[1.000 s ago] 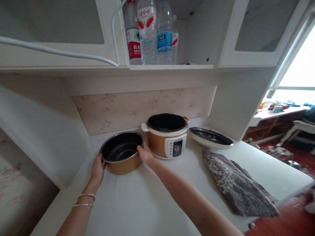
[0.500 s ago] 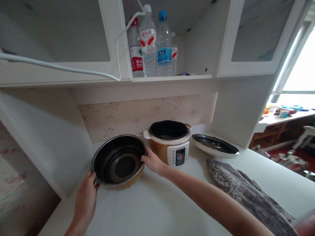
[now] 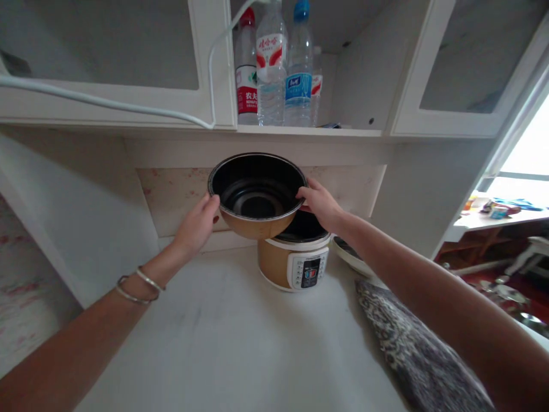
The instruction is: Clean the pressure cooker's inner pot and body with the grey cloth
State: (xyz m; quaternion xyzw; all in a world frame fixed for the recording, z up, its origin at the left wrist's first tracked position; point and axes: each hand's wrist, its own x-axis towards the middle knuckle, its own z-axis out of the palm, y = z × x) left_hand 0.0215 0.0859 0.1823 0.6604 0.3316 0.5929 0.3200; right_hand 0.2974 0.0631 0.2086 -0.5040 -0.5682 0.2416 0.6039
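Holding the rim of the inner pot (image 3: pixel 257 200) at its left side, the left hand (image 3: pixel 201 220) has its thumb over the edge and its fingers curled beneath, nearly closed; two bracelets (image 3: pixel 139 286) circle its wrist. Between the hands, the inner pot is raised above the bench (image 3: pixel 206 349), its dark inside tipped towards the viewer. At its right side, the right hand (image 3: pixel 315 200) pinches the rim, thumb on top and fingers around the outside, also nearly closed. The pot overlaps the back left of the open cooker (image 3: pixel 278 264) in the view; whether the two touch, I cannot tell. Right of the cooker lie the lid (image 3: pixel 349 257), partly behind the right forearm, and a grey patterned cloth (image 3: pixel 412 343).

Half a second ago, the inner pot was low beside the cooker's left side; now it is higher and farther right, with both hands lifted along with it. The cooker has stayed on the bench.
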